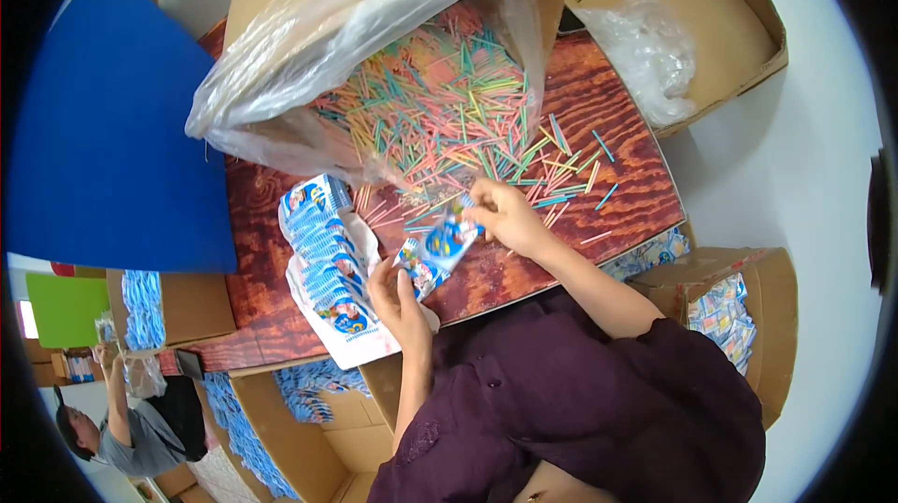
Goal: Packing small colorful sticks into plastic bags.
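Observation:
In my right hand (507,215), closed in a pinch, is a small blue-and-white printed packet (450,239) with a clear, shiny part. A second blue-and-white packet (423,271) lies just below it, close to my left thumb. My left hand (400,305) has its thumb and fingers apart; whether it touches that packet I cannot tell. To its left, a long row of overlapping blue-and-white packets (329,255) rests on a white sheet (360,346). Beyond my hands, thin pastel sticks (440,101) in pink, green, yellow and blue spill from a plastic-lined box.
Clear plastic lining (281,82) drapes the tipped box. Loose sticks (561,166) lie on the red wood-grain table (599,101). Cartons of packets (720,316) stand right and below left. A blue panel (112,129) rises at left; another person (140,437) works beyond.

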Demonstrator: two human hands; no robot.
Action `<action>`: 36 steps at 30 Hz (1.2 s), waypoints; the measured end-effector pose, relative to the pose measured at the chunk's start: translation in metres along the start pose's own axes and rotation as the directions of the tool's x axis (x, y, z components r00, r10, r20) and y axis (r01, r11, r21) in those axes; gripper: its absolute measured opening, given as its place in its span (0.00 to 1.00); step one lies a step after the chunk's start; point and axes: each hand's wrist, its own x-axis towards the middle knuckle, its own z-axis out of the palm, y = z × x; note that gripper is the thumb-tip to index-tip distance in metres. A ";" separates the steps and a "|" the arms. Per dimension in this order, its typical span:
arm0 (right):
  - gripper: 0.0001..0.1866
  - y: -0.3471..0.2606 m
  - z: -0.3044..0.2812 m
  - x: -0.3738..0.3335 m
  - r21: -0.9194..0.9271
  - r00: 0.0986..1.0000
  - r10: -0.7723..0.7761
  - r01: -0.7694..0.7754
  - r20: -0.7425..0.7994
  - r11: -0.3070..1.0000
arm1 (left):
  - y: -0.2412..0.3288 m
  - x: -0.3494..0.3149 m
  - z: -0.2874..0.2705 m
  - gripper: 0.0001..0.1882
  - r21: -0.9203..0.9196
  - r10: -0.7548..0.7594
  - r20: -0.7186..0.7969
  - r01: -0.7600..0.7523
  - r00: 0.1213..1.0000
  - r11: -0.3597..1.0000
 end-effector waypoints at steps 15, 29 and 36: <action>0.04 -0.036 -0.007 -0.024 -0.213 0.857 -0.494 0.515 0.148 0.830 | 0.043 0.021 0.020 0.10 0.225 -0.012 0.496 -0.115 0.868 0.967; 0.13 -0.035 -0.022 0.023 -0.262 0.915 -0.381 0.402 0.130 0.877 | 0.047 0.024 0.010 0.04 0.230 0.055 0.377 -0.151 0.925 0.962; 0.12 -0.038 -0.085 0.124 -0.950 0.844 -0.536 0.179 0.015 0.255 | 0.044 0.018 0.010 0.04 0.178 0.033 0.255 -0.081 0.966 0.981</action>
